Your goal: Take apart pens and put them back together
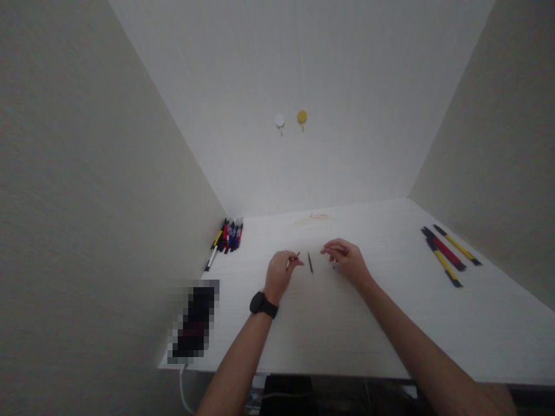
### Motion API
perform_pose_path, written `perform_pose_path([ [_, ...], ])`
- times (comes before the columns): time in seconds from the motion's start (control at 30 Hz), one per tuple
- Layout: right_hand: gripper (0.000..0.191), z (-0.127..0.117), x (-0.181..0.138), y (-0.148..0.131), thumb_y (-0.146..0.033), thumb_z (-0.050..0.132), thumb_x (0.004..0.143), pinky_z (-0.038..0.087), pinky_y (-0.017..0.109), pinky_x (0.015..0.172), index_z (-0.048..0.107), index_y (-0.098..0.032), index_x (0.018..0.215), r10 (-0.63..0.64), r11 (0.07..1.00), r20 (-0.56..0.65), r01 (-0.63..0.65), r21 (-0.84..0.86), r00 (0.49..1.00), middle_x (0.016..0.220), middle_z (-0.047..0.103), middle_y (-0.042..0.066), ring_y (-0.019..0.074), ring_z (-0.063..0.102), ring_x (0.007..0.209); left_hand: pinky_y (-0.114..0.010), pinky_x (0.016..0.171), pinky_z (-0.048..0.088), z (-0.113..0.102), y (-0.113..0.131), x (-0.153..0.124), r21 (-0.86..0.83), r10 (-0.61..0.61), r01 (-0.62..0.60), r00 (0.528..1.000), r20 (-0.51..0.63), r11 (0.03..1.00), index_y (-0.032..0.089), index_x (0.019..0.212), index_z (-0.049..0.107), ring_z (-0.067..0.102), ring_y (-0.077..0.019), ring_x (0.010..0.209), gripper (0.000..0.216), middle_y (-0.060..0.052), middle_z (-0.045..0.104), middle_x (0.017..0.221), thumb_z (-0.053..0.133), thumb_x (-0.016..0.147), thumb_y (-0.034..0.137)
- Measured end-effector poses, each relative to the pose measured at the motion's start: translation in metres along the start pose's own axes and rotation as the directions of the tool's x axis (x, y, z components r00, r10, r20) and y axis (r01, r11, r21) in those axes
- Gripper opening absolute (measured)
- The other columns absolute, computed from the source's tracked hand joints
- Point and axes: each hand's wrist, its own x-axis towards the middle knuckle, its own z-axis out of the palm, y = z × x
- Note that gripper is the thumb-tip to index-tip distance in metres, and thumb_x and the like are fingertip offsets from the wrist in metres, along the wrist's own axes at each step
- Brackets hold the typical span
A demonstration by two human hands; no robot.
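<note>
Thin dark stick: the thin dark stick (310, 262) lies on the white tabletop (329, 335), just below the frame's centre, between the hands and apparently touching neither.
Left fingers: the left hand (280, 274), left of the stick, seems to pinch a small dark piece (298, 255) at its fingertips.
Right fingers: the right hand (346, 258), right of the stick, is curled with fingertips near one another (whether they grip anything, I cannot tell).
Step in hand: by my judgement, close fingertip work on slim parts.
Next move: it would seem to call for a light, precise pinch, since the stick is narrow and lies flat.
Wrist: a black watch (263, 304), lower centre.
Pens: a pen cluster (232, 236) at left; a red pen (446, 250) among yellow-and-black ones, right.
Wall: a white hook (279, 121) and a yellow hook (302, 117), upper centre.
</note>
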Motion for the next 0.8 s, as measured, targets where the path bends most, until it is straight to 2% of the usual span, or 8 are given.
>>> perform_pose_path([
  [0.1, 0.024, 0.0, 0.0, -0.001, -0.04, 0.063, 0.076, 0.045, 0.025, 0.05, 0.062, -0.017, 0.082, -0.014, 1.0, -0.006, 0.014, -0.021, 1.0, 0.07, 0.071, 0.007, 0.0116, 0.053, 0.051, -0.03, 0.071, 0.046, -0.002, 0.002, 0.0, 0.003, 0.055, -0.055, 0.998, 0.024, 0.998, 0.019, 0.076, 0.062, 0.058, -0.0155, 0.072, 0.017, -0.002, 0.065, 0.075, 0.062, 0.085, 0.034],
  [0.27, 0.02, -0.001, 0.0, -0.001, -0.035, 0.059, 0.078, 0.041, 0.023, 0.048, 0.062, -0.016, 0.082, -0.024, 0.997, -0.016, 0.023, -0.075, 1.0, 0.066, 0.067, 0.003, 0.0104, 0.05, 0.049, -0.031, 0.076, 0.047, -0.001, 0.004, 0.002, -0.003, 0.122, -0.122, 0.992, 0.02, 0.993, 0.019, 0.085, 0.063, 0.06, -0.0158, 0.08, 0.014, -0.003, 0.068, 0.082, 0.056, 0.09, 0.03],
  [0.4, 0.021, 0.002, -0.003, -0.002, -0.036, 0.057, 0.081, 0.042, 0.024, 0.05, 0.062, -0.016, 0.084, -0.074, 0.982, -0.01, 0.071, -0.174, 0.997, 0.068, 0.068, 0.004, 0.0124, 0.055, 0.052, -0.031, 0.079, 0.048, -0.001, 0.004, 0.002, -0.022, 0.125, -0.124, 0.992, 0.021, 0.992, 0.019, 0.087, 0.063, 0.061, -0.0151, 0.082, 0.015, -0.003, 0.069, 0.085, 0.05, 0.093, 0.025],
  [0.57, 0.022, 0.009, -0.01, -0.008, -0.039, 0.06, 0.082, 0.044, 0.026, 0.056, 0.066, -0.019, 0.083, -0.161, 0.919, 0.07, 0.176, -0.352, 0.984, 0.074, 0.071, 0.005, 0.0145, 0.058, 0.057, -0.033, 0.079, 0.048, 0.001, 0.001, 0.002, 0.007, 0.106, -0.106, 0.994, 0.011, 0.994, 0.02, 0.088, 0.064, 0.062, -0.0159, 0.082, 0.015, -0.003, 0.07, 0.086, 0.051, 0.092, 0.025],
  [0.8, 0.025, 0.015, -0.015, -0.014, -0.044, 0.056, 0.086, 0.045, 0.026, 0.056, 0.067, -0.022, 0.085, -0.179, 0.895, 0.141, 0.221, -0.387, 0.974, 0.076, 0.073, 0.004, 0.0157, 0.062, 0.06, -0.033, 0.076, 0.046, -0.001, 0.004, 0.003, 0.098, 0.111, -0.115, 0.993, 0.039, 0.989, 0.02, 0.088, 0.065, 0.062, -0.0168, 0.079, 0.015, -0.004, 0.07, 0.084, 0.053, 0.091, 0.029],
])
